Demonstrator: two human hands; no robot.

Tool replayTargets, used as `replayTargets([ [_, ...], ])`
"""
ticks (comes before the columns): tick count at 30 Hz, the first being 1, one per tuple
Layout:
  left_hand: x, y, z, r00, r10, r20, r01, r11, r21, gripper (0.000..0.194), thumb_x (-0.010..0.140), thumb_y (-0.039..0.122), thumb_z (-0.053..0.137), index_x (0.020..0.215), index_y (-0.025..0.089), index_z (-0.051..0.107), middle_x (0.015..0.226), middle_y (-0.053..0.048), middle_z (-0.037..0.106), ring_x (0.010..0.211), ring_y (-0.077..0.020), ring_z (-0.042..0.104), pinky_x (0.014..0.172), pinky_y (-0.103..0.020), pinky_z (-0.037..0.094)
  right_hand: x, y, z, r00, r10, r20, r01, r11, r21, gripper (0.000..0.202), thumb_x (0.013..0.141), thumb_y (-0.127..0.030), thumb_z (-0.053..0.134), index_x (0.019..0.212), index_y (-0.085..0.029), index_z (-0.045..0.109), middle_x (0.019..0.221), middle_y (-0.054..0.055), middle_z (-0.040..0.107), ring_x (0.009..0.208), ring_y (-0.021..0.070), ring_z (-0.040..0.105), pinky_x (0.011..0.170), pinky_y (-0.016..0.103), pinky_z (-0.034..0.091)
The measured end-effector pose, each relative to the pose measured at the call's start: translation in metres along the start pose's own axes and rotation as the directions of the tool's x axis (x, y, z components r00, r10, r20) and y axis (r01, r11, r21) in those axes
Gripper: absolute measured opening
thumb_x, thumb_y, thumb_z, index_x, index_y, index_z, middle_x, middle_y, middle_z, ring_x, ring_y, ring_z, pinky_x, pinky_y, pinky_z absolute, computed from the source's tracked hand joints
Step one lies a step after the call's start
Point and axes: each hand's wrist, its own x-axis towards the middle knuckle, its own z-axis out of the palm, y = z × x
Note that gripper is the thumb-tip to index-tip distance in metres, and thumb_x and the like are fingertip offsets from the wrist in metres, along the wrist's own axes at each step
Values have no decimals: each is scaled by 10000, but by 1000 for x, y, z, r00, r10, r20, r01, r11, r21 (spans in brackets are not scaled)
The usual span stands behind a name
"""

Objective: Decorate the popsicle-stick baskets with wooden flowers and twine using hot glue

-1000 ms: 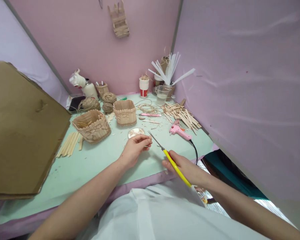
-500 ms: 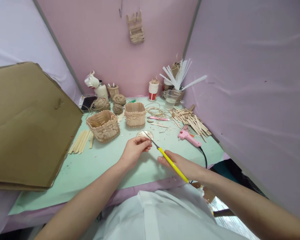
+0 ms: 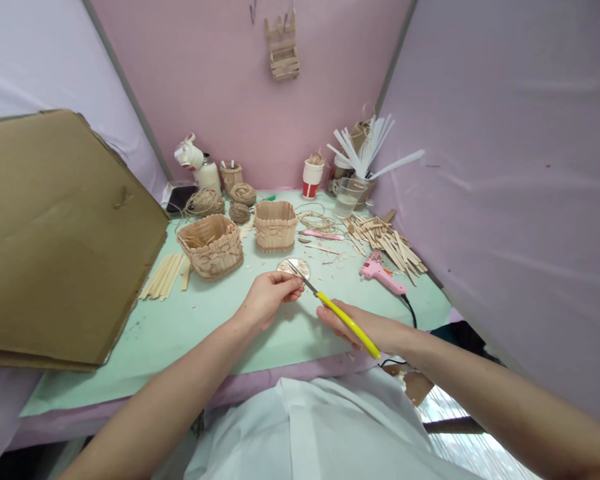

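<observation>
Scissors work, by the look of it, in the centre of the frame. Left hand – thumb and forefinger pinched together beside the blades; whatever they hold is too small to make out. Right hand has its fingers closed around the yellow-handled scissors, blades angled toward the upper left, over or just beside a small dish strewn with scraps. How far apart the blades stand, cannot tell. To do this well: keep the left fingertips clear of the blade line, turn the piece rather than the wrist, and take small bites near the tips – best done above the dish, so that trimmings land there and not on the bench. Forearms would do well low and steady. Pink glue gun lies right of centre, well apart from the blades; its cord deserves a wide berth from the right elbow.
</observation>
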Motion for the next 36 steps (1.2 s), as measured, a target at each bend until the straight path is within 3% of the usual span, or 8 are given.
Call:
replayTargets([
  [6,4,-2,-4,996,-84,22,86,994,-75,214,575,251,790,683,100,684,657,-36,659,544,-53,549,579,-167,468,3,4,1,999,7,33,-9,998,57,396,825,-595,455,765,-205,409,631,-52,422,492,81,380,463,222,376],
  [13,10,-4,-8,982,-188,32,190,975,-115,151,606,175,775,682,81,684,656,-52,669,510,-32,549,536,-121,465,10,9,6,999,-10,46,3,990,140,495,804,-665,416,630,-206,353,524,-52,355,430,75,301,375,214,297],
  [24,16,-2,-10,972,-235,5,233,963,-137,48,669,86,719,657,67,677,640,-61,660,506,-34,560,526,-97,489,19,5,1,998,-13,65,8,997,77,518,752,-680,476,599,-205,339,476,-51,335,443,73,257,388,218,204],
  [27,16,-3,-10,971,-239,-1,237,962,-136,54,650,80,729,659,68,677,644,-61,658,520,-37,566,541,-100,495,20,3,1,995,37,89,-48,991,123,534,722,-701,498,596,-205,344,477,-55,324,434,72,266,386,222,207],
  [31,17,0,-14,990,-136,-36,133,988,-77,112,625,131,754,666,70,670,630,-47,640,507,-37,543,502,-106,468,18,1,-4,990,129,63,-141,955,260,542,720,-722,488,614,-211,341,493,-67,290,423,64,236,373,217,188],
  [34,18,7,-21,993,-5,-116,-3,997,-73,164,609,186,769,681,89,660,633,-35,633,534,-49,546,491,-117,450,13,8,-13,994,108,-2,-101,935,339,518,777,-706,413,638,-214,326,522,-69,277,419,59,205,368,209,169],
  [36,19,11,-24,989,18,-146,-34,994,-104,196,591,201,779,704,99,656,665,-38,641,578,-63,565,522,-134,461,7,16,-19,997,67,-26,-52,927,371,501,801,-690,386,651,-217,314,541,-72,265,423,57,175,370,206,156],
])
